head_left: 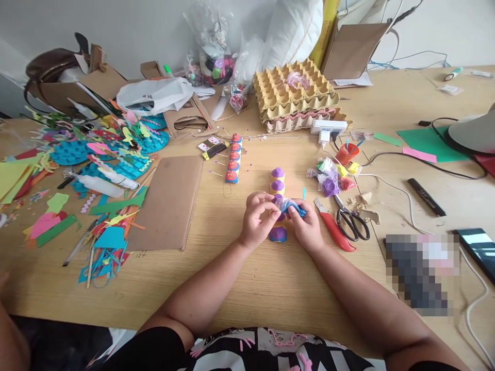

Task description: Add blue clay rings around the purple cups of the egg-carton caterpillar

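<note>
Both hands meet above a column of purple-topped egg-carton cups [278,234], partly hiding its middle; the lowest cup has a blue rim. My right hand [304,219] is closed round a small blue lump in clear plastic [291,207]. On the other side, my left hand [260,219] pinches the clear plastic between thumb and finger. Further back and to the left stands a red and blue egg-carton strip [233,159] with small pins sticking out at its sides.
Right of the hands lie a red cutter [334,230], scissors [351,220] and bagged clay [330,180]. Stacked egg trays [296,95] stand at the back. Cardboard [166,203], glue bottles [98,185] and paper scraps cover the left. A phone [477,252] lies far right.
</note>
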A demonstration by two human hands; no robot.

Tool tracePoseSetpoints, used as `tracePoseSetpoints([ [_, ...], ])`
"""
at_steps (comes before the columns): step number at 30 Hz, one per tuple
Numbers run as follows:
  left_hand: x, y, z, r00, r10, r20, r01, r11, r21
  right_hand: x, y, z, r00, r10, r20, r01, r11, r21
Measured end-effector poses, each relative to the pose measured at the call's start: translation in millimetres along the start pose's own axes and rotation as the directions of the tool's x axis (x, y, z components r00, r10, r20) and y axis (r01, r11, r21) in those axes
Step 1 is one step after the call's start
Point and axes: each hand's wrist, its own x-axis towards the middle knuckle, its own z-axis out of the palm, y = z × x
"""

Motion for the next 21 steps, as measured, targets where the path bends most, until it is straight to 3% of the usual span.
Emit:
tracePoseSetpoints([
  [3,0.5,1.6,0.0,0.998,0.060,-0.010,-0.060,0.998,0.028,0.0,-1.1,1.4,1.000,0.006,-0.021,-0.006,1.000,0.002],
  [9,-0.7,2.5,-0.6,0.999,0.033,-0.010,-0.033,0.999,0.019,4.6,0.3,-1.3,0.991,0.137,-0.014,-0.133,0.979,0.155],
  [14,0.8,3.8,-0.8,0.982,0.183,-0.036,-0.177,0.975,0.136,6.0,3.7,0.0,0.973,0.230,-0.036,-0.214,0.943,0.255],
  [19,1.5,6.7,-0.8,0.931,0.364,-0.035,-0.328,0.874,0.358,3.7,0.4,2.7,0.972,0.226,-0.058,-0.201,0.936,0.288],
  [21,0.8,6.5,-0.1,0.925,0.379,-0.035,-0.335,0.854,0.398,3.2,-0.6,3.1,0.975,0.214,-0.065,-0.186,0.939,0.288],
])
